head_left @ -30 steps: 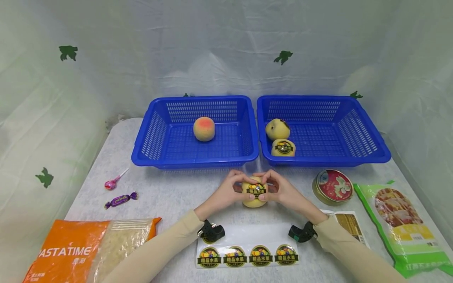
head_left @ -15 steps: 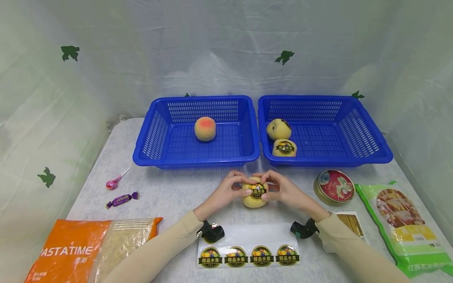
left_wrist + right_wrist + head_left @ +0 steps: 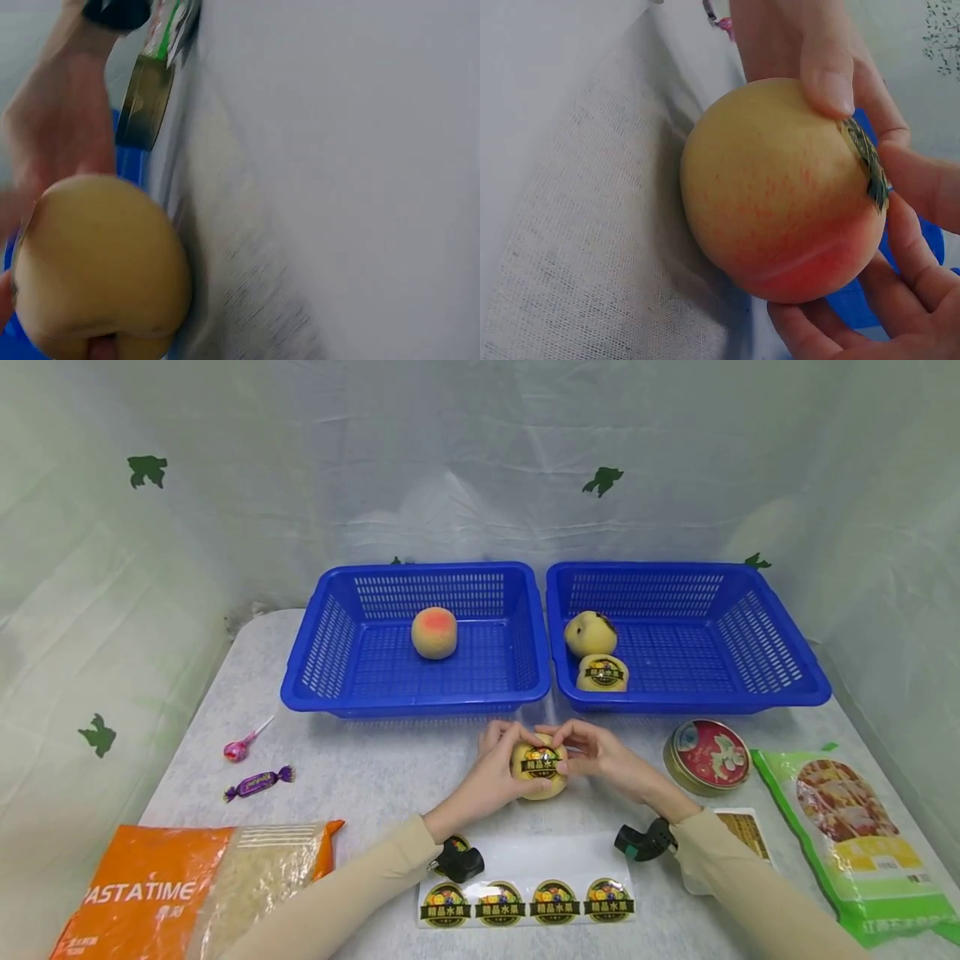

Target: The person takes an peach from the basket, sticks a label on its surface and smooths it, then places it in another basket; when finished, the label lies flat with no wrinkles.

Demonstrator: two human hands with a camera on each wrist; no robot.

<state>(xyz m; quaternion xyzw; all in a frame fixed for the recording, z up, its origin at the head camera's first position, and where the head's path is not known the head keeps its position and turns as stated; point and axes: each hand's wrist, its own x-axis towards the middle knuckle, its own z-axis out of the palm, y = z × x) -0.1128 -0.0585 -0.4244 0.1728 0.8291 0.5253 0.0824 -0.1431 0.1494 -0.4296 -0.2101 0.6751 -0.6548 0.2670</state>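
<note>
Both hands are at a yellow peach (image 3: 553, 790) in front of the baskets. On its upper side is a round black and gold fruit sticker (image 3: 542, 762). My left hand (image 3: 501, 770) grips the peach's left side, thumb low below the sticker. From the right, my right hand (image 3: 600, 758) holds it, thumb at the sticker's edge. In the right wrist view the peach (image 3: 772, 187) shows a red blush, and the sticker (image 3: 868, 165) is seen edge-on. A sticker sheet (image 3: 540, 857) lies nearer, with a row of stickers along its front edge.
Behind stand two blue baskets: the left basket (image 3: 416, 700) holds one peach (image 3: 434, 633), the right basket (image 3: 697, 699) two yellow fruits. A lollipop (image 3: 238, 749), candy (image 3: 259, 783) and orange bag (image 3: 150, 885) lie left. A red tin (image 3: 708, 756) and green bag (image 3: 862, 843) lie right.
My left hand has shifted slightly right, and its thumb has moved from the sticker down to the lower part of the peach. The right thumb remains near the sticker's right edge.
</note>
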